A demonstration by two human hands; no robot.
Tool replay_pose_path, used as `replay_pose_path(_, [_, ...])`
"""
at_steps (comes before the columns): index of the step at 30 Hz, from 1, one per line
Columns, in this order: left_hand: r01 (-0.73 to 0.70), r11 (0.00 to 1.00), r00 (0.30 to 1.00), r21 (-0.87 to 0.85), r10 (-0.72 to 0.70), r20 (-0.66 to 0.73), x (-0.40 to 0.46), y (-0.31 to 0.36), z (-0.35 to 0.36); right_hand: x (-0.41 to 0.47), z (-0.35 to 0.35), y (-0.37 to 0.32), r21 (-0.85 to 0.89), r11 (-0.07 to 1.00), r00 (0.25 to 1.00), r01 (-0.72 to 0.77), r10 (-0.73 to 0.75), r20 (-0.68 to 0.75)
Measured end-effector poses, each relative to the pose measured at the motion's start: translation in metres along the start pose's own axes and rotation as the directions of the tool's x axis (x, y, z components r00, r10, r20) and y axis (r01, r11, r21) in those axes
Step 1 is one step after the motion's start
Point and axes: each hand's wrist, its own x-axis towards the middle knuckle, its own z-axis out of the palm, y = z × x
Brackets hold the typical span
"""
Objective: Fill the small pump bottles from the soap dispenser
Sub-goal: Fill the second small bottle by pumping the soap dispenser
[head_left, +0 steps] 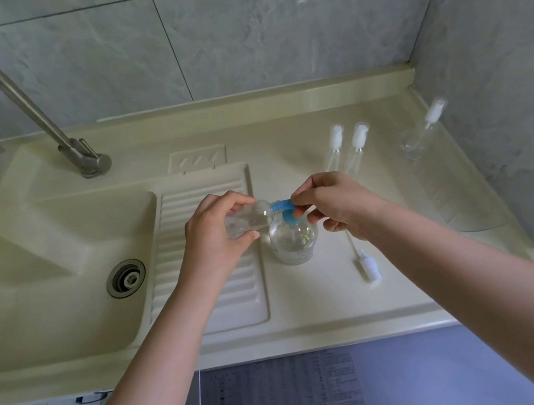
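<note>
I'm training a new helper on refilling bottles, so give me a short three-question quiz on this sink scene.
1. True or false: the left hand holds a small clear bottle tilted, with its mouth at the blue nozzle.
2. Which hand is on the blue pump head of the soap dispenser?
A. left
B. right
C. neither
3. Fill in: a loose white pump top lies on the counter to the ____ of the dispenser.

Key
1. True.
2. B, the right hand.
3. Right.
</note>
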Motion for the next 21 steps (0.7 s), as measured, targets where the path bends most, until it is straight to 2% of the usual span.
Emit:
replay_pose_path(14, [-0.014,1.0,1.0,-0.02,0.014,0.007,-0.0003,-0.001,0.001,-0.0018,-0.0042,-0.0054,-0.033,0.999,1.0,0.023,-0.024,-0.01])
replay_pose_path(21, [-0.016,1.0,1.0,-0.016,0.016,0.004,0.0001,-0.0007,0.0018,0.0006,0.0015,0.0016,0.032,0.999,1.0,0.016,-0.016,-0.01])
